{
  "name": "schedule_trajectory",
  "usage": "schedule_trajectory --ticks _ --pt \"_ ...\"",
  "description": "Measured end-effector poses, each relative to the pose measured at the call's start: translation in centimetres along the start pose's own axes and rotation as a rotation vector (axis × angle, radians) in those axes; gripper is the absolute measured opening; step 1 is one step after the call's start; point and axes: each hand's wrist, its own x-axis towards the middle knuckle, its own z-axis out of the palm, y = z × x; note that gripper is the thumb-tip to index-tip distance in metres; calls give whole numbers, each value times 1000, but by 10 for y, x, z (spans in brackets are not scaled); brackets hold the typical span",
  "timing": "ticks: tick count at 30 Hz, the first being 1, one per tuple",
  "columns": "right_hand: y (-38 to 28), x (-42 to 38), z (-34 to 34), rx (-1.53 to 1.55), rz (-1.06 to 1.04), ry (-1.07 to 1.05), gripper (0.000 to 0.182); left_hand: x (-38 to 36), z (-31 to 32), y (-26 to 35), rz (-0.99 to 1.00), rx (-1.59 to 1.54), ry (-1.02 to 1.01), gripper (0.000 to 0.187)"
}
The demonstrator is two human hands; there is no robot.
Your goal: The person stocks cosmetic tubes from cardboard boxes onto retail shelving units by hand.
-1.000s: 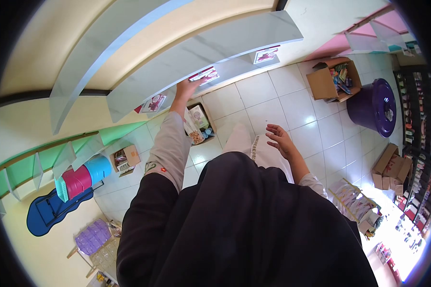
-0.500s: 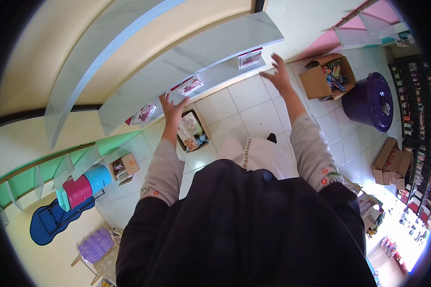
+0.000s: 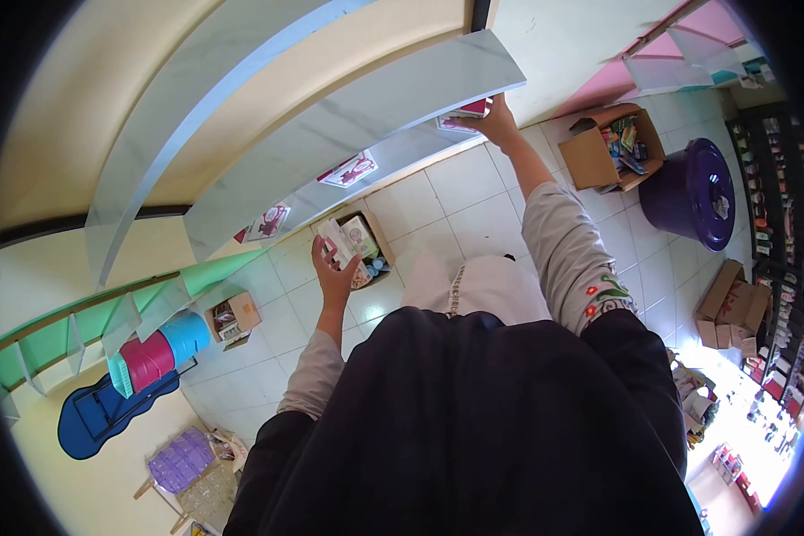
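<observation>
My right hand (image 3: 498,123) reaches to the right end of the lower grey shelf, its fingers around a red and white box (image 3: 473,109); whether it grips the box firmly is hard to see. My left hand (image 3: 335,272) is lower, over the open carton (image 3: 381,239) on the floor, fingers apart and curved, with nothing visible between them. White packs and blue items lie in that carton. Two more red and white boxes stand on the lower shelf, one near the middle (image 3: 350,170) and one at the left (image 3: 268,223).
A cardboard box of colourful packs (image 3: 590,159) and a purple lidded bin (image 3: 685,196) stand at the right. On the left are a small carton (image 3: 246,306), stacked tubs (image 3: 145,362) and a blue folded item (image 3: 85,420). An upper shelf (image 3: 165,147) juts out above.
My right hand has moved up and left to the box at the shelf's right end. My left hand has dropped from near the middle box to above the carton.
</observation>
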Motion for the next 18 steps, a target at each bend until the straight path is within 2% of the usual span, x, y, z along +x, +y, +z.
schedule_trajectory --ticks 9,10,13,18 --pt "19 1 10 23 7 82 92 8 5 10 35 30 -79 95" --pt "23 -1 10 -6 17 68 100 8 7 10 34 28 -91 95" --pt "37 -8 6 -122 -28 75 107 6 11 10 26 20 -118 94" --pt "44 4 1 -72 -67 27 100 6 15 9 5 21 -134 96"
